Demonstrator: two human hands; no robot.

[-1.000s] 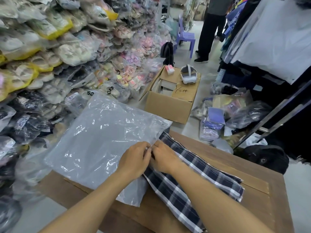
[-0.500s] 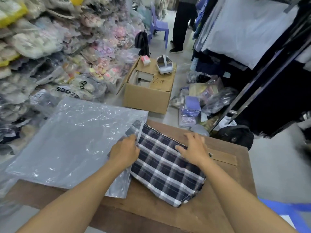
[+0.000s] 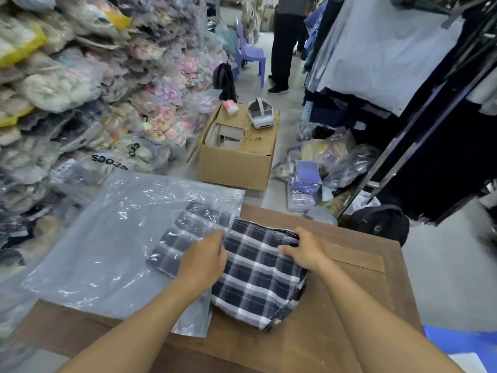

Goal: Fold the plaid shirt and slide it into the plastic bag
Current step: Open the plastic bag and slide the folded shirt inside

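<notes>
A folded navy-and-white plaid shirt (image 3: 258,275) lies on the brown wooden table (image 3: 336,313), its left part inside the mouth of a large clear plastic bag (image 3: 113,246). The part within the bag shows through the film. My left hand (image 3: 204,261) pinches the bag's open edge over the shirt. At the shirt's right end my right hand (image 3: 305,250) grips the fabric with its fingers curled over the edge. The bag spreads off the table's left side.
An open cardboard box (image 3: 236,154) with a white headset (image 3: 259,113) stands on the floor beyond the table. Bagged goods are stacked high on the left. Hanging clothes and a metal rack fill the right. A person (image 3: 285,44) stands by a purple chair (image 3: 250,53).
The shirt has slid leftward, further into the bag. My right hand moved from the bag mouth to the shirt's right end and now clasps it. My left hand keeps hold of the bag's edge.
</notes>
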